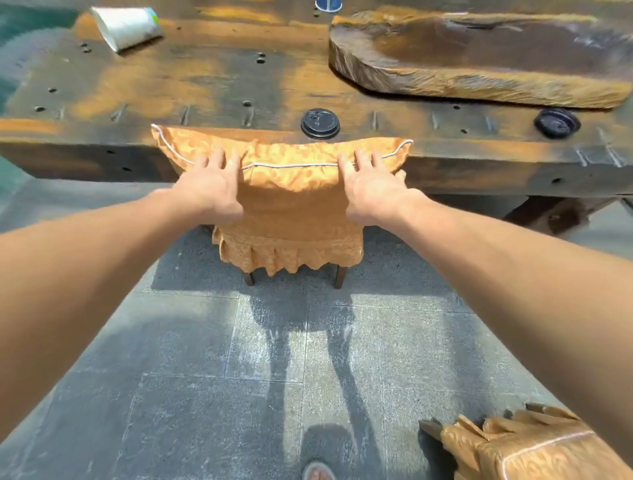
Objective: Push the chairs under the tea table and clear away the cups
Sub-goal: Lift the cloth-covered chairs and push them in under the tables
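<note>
A chair in an orange patterned cover stands against the front edge of the dark wooden tea table, its seat under the tabletop. My left hand and my right hand both grip the top of its backrest. A white paper cup lies on its side at the table's far left. Two cups with black lids stand near the front edge, one just behind the chair back and one to the right. A blue cup shows at the top edge.
A thick raw-edged wooden slab lies on the table's right half. A second orange-covered chair stands at the bottom right, away from the table. Grey stone tiles cover the floor. A sandalled foot shows at the bottom.
</note>
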The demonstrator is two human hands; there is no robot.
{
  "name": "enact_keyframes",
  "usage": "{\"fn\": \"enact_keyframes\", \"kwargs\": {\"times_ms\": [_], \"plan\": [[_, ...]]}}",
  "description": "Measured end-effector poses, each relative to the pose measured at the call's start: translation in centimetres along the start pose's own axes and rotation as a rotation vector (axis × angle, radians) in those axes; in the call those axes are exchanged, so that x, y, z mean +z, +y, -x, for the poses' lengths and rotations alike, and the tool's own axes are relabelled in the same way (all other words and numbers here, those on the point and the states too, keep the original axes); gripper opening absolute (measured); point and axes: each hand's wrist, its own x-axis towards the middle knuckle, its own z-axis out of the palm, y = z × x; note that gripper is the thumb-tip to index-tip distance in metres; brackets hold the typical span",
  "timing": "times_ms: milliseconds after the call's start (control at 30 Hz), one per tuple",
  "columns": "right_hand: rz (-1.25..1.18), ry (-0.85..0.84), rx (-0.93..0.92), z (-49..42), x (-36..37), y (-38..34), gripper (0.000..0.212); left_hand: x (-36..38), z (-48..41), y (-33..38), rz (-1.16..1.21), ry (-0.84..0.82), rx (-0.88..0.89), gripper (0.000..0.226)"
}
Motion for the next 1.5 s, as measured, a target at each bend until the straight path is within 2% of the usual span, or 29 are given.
{"fn": "enact_keyframes", "kwargs": {"times_ms": [100,167,233,367,500,633,867,933,1000,1167,1267,1367,1500], "plan": [[-0.084,-0.063,0.003,4.9,-3.4,0.4,0.051,-2.5,4.8,2.0,-0.022,-0.346,0.103,0.072],[-0.073,-0.076,-0.019,9.1,-5.7,0.8,0.051,-4.7,8.9,3.4,-0.034,-0.627,0.165,0.051],[-0.108,-0.093,-0.020,13.4,-7.5,1.3,0.054,-6.5,13.0,5.0,-0.003,-0.708,0.202,0.041],[-0.190,-0.074,-0.016,23.5,-9.2,3.8,0.067,-9.8,20.9,8.8,0.059,-0.432,0.293,0.031],[-0.248,0.038,0.058,35.4,-9.2,7.0,0.078,-12.2,29.6,13.1,0.090,-0.197,0.261,0.044],[-0.254,0.131,0.160,47.4,-7.5,9.9,0.075,-12.3,38.9,17.7,0.116,-0.091,0.324,0.051],[-0.266,0.179,0.385,66.2,-0.3,15.1,0.066,-8.7,53.0,25.6,0.081,-0.073,0.414,0.042],[-0.316,0.135,0.510,76.6,5.8,17.5,0.059,-5.6,60.1,30.0,0.018,-0.123,0.506,0.038],[-0.394,0.118,0.595,80.6,10.1,18.8,0.057,-3.9,62.9,32.0,0.011,-0.140,0.540,0.041],[-0.438,0.150,0.685,84.7,13.0,21.7,0.050,-2.5,65.1,37.2,0.127,-0.145,0.608,0.047],[-0.504,0.148,0.755,90.3,17.8,23.7,0.037,1.7,70.2,42.2,0.203,-0.166,0.678,0.042],[-0.595,0.225,0.817,93.9,21.3,25.6,0.018,6.4,74.1,46.4,0.239,-0.219,0.700,0.035],[-0.701,0.236,0.844,96.9,25.4,29.1,0.012,12.2,77.5,51.8,0.244,-0.278,0.677,0.036]]}}
